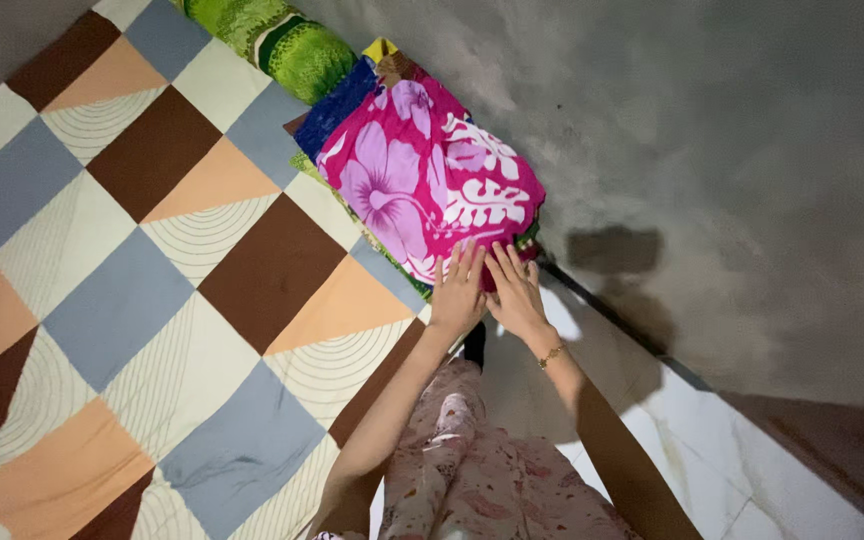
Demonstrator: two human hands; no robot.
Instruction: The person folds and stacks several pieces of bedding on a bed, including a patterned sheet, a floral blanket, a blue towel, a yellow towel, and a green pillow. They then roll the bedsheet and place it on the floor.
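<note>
Both hands flat, fingers spread, not gripping anything: left hand [458,290] and right hand [515,293] press side by side on the near edge of the pink flowered cloth [422,180], folded on a stack at the bed's [132,300] corner by the wall [732,150]. Push unevenly and I'd guess the stack slides off toward the floor [752,450].

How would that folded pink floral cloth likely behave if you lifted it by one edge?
The pink floral cloth would probably droop and unfold, since its soft folds sag. It looks light. Both hands, left and right, press it flat.
</note>
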